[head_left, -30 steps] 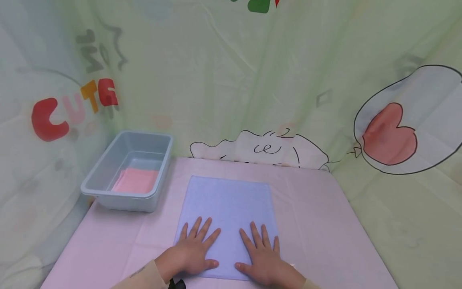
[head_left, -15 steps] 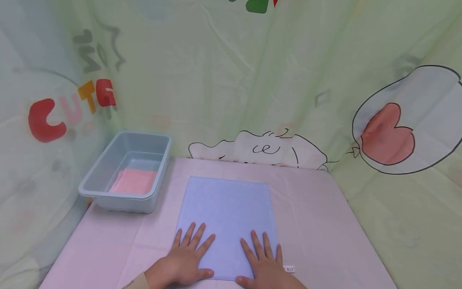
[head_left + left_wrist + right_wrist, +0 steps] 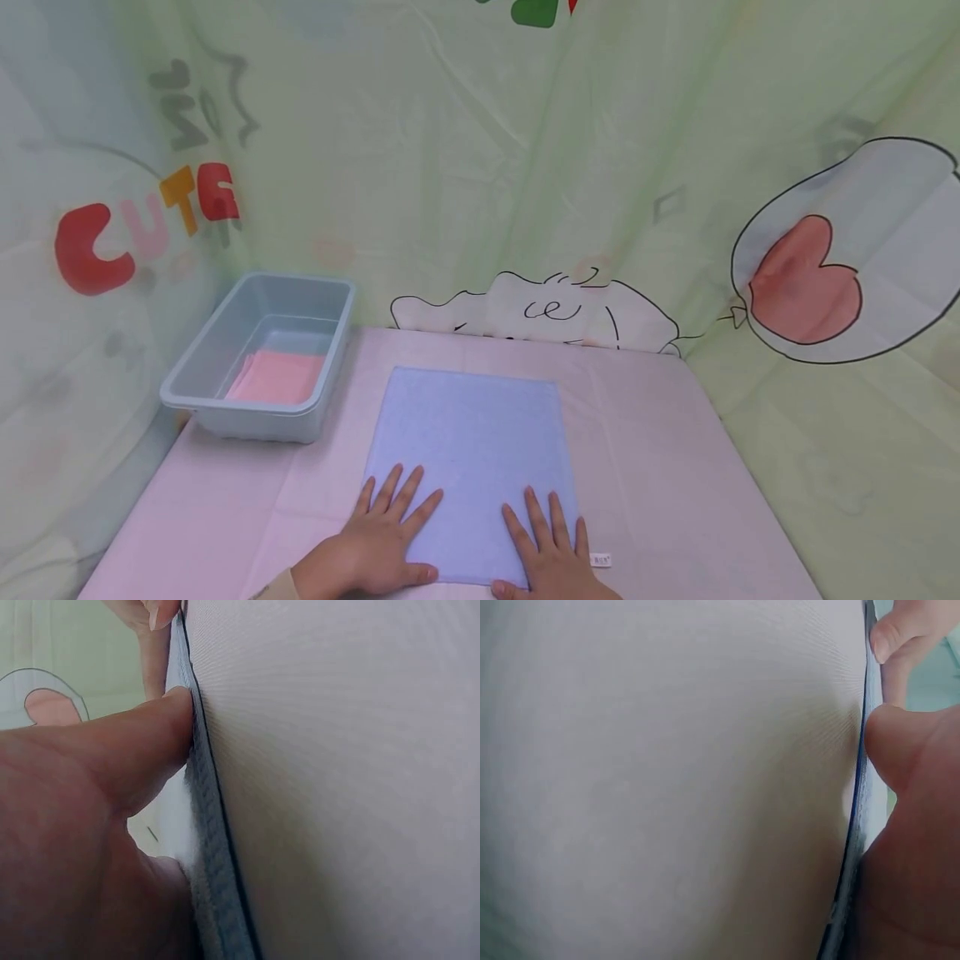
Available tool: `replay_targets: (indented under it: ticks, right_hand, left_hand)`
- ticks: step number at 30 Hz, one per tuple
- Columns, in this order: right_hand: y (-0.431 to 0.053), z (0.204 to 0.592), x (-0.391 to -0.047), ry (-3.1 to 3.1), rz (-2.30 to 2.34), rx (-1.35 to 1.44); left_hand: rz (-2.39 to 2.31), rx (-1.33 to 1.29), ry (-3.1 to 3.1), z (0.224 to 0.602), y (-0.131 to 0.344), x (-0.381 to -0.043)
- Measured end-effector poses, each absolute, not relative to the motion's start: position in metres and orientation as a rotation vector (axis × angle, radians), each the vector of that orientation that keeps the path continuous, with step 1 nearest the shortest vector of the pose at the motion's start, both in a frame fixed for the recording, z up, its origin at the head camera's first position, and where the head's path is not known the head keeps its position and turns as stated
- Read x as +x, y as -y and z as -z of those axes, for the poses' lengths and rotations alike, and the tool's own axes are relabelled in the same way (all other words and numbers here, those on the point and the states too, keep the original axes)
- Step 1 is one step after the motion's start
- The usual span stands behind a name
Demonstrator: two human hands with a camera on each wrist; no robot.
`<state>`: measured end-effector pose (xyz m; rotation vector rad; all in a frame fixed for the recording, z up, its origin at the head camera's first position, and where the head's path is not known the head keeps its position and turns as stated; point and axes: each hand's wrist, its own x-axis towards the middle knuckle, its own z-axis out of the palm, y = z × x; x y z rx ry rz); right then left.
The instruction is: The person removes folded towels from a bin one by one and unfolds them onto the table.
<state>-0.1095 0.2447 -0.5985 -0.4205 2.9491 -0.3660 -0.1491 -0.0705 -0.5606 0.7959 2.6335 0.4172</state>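
Observation:
A light blue towel (image 3: 472,442) lies flat on the pink-covered table, its near edge close to the person. On its near left part rests my left hand (image 3: 378,537), fingers straight and spread, the thumb at the near hem. My right hand (image 3: 555,554) lies on the near right part with fingers spread likewise; its wrist is cut off by the bottom of the head view. In the left wrist view the thumb (image 3: 150,742) presses on the stitched hem (image 3: 214,840). The right wrist view has the right thumb (image 3: 900,742) on that same edge. A small white tag (image 3: 601,560) sticks out on the right.
A grey-blue plastic basin (image 3: 258,421) stands at the table's back left, with a folded pink cloth (image 3: 279,377) inside. Printed pale green curtains (image 3: 450,167) hang behind and along both sides. The pink tablecloth (image 3: 660,467) shows around the towel.
Both hands have slid toward the person over the towel, with fingers still spread. The tag on the right has come into fuller view. The towel stays about where it was.

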Motion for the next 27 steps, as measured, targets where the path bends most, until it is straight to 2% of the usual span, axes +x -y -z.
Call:
replay_targets:
  ticks: [11, 16, 19, 24, 27]
  right_hand:
    - [-0.247, 0.611, -0.099, -3.101, 0.291, -0.467]
    - [-0.246, 0.608, -0.095, -3.105, 0.262, -0.394]
    - [-0.248, 0.590, -0.099, -2.961, 0.299, -0.407]
    - [-0.257, 0.539, -0.116, -2.606, 0.334, -0.513]
    - [-0.258, 0.509, -0.128, -2.484, 0.387, -0.443]
  left_hand:
    - [-0.438, 0.821, -2.616, 0.553, 0.075, -0.150]
    - [-0.465, 0.832, -2.534, 0.545, 0.080, -0.160]
    - [-0.450, 0.821, -2.489, 0.538, 0.082, -0.169]
    - [-0.466, 0.748, -2.451, 0.516, 0.083, -0.186]
    - [-0.504, 0.690, -2.455, 0.500, 0.080, -0.199]
